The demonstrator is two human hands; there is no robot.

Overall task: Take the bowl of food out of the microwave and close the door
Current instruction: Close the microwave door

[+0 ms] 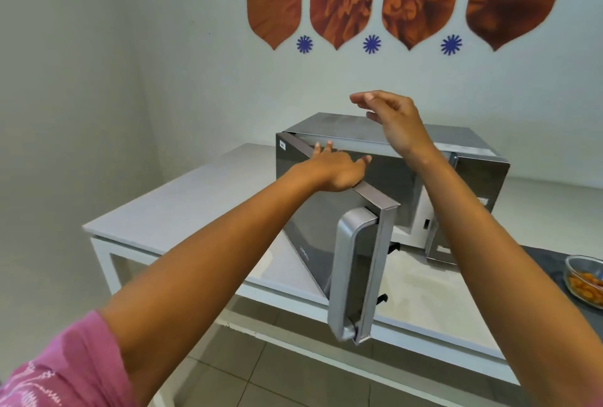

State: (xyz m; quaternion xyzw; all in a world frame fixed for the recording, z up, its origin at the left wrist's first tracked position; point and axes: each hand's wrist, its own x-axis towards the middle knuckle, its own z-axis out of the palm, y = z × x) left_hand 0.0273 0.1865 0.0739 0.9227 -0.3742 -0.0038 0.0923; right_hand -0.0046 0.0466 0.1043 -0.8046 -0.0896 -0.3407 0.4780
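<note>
Silver microwave door (311, 236) open (bowl (585, 279) outside); left hand (332, 171) rests flat on its top edge; right hand (390, 119) hovers relaxed, empty.

microwave (342, 125): grey sheet-metal casing, brushed, with a dull sheen across the top.
door (313, 220): at the microwave's front, a dark mirror-gloss panel in a smooth satin-grey frame.
handle (346, 259): on the microwave's door, smooth satin silver; metal or plastic cannot be told.
table (182, 204): beneath the microwave, white, matt and smooth.
bowl (574, 263): right of the microwave, clear glossy glass.
mat (541, 259): right of the microwave, under the bowl, dark grey and matt.
sleeve (65, 367): well in front of the microwave, pink cloth with a white pattern.
wall (195, 80): behind the microwave, pale matt paint.
</note>
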